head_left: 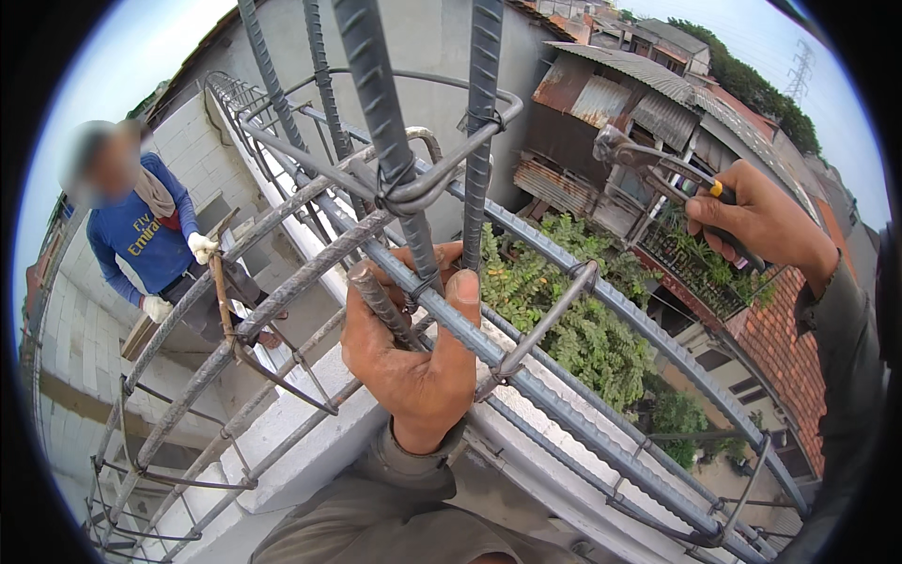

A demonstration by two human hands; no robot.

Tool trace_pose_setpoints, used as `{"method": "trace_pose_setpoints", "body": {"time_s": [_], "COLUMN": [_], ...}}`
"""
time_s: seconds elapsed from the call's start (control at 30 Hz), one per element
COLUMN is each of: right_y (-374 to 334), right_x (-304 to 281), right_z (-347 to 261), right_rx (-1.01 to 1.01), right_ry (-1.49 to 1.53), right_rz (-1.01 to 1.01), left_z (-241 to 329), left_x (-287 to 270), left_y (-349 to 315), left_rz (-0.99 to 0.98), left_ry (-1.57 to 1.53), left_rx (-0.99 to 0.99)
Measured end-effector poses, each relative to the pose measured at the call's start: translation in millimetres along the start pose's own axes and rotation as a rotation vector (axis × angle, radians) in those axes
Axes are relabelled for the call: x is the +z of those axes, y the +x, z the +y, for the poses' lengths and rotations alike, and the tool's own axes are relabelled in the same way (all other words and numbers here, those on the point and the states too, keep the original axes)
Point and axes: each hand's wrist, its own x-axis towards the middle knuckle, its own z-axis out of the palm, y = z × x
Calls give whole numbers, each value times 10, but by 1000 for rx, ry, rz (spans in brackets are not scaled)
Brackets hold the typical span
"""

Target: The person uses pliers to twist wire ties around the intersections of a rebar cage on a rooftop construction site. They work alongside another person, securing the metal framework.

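Hands apart: left hand (409,376) cupped round the rebar (458,321), right hand (759,209) clamped on pincers (648,158); I'd brace it before twisting.

A white block wall (315,461) runs beneath the tied rebar cage (564,413), its ribbed bars (470,334) and stirrups (552,315) passing over the top; actual contact is hidden

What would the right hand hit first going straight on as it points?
With the pliers leading, the right hand would probably meet the hoop or rightmost upright bar first; depth is unclear.
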Motion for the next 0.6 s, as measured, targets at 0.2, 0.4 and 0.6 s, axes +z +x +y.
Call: {"method": "trace_pose_setpoints", "body": {"time_s": [0.2, 0.4, 0.6], "right_y": [-171, -985, -2494], "right_x": [-694, -1119, -37], "right_z": [-380, -406, -570], "right_rx": [14, -6, 47], "right_ry": [-986, -1391, -908], "right_rz": [696, 798, 903], "left_z": [68, 202, 91], "left_x": [76, 173, 84], "left_y": [85, 77, 84], "left_rz": [58, 29, 16], "left_ry": [-80, -125, -48], "left_rx": [-31, 8, 55]}}
